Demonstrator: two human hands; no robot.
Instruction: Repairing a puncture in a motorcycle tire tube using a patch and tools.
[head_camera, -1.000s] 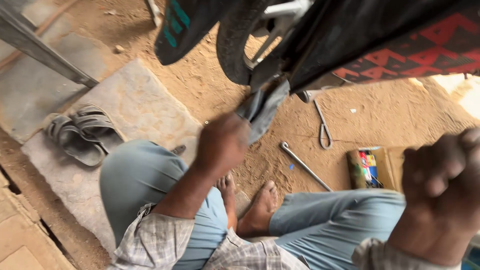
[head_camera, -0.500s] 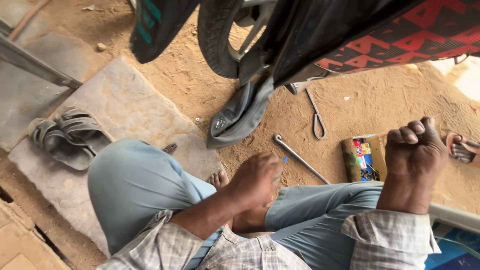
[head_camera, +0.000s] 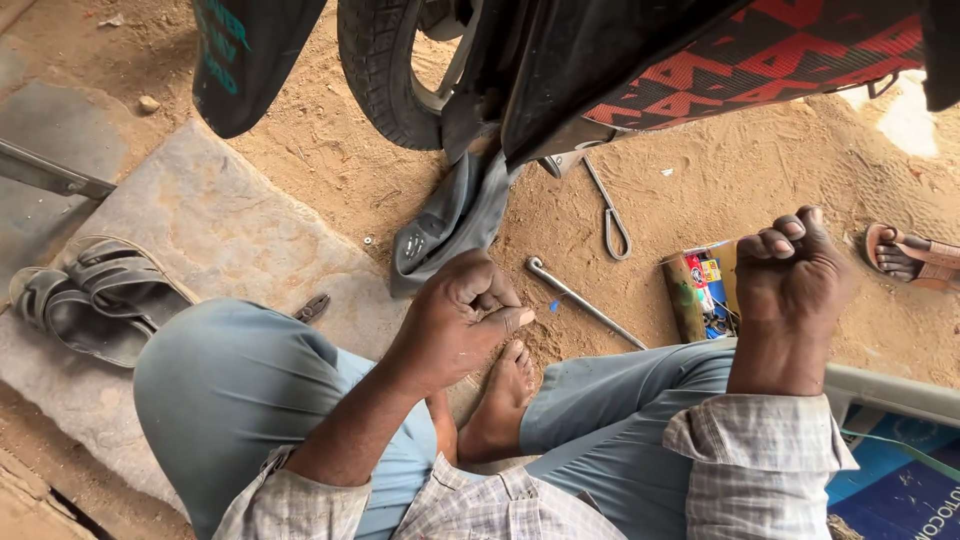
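Observation:
I sit on sandy ground under a raised two-wheeler. Its black tyre (head_camera: 380, 70) is at the top, and a limp grey inner tube (head_camera: 450, 215) hangs from it down to the sand. My left hand (head_camera: 460, 320) hovers above my bare foot (head_camera: 505, 385), just below the tube's end, with fingers curled tight and thumb pressed to the forefinger; nothing shows in it. My right hand (head_camera: 790, 270) is raised as a closed fist beside a colourful small box (head_camera: 700, 295). A metal rod (head_camera: 585, 300) lies on the sand between the hands.
A bent wire loop (head_camera: 612, 215) lies near the rod. Grey sandals (head_camera: 90, 300) rest on a stone slab (head_camera: 200, 220), with a small dark tool (head_camera: 312, 308) beside my knee. Another sandal (head_camera: 915, 255) lies far right. A red-and-black patterned panel (head_camera: 740, 60) hangs overhead.
My left hand has dropped from the inner tube down to above my foot. My right fist has moved left and further into view, near the colourful box.

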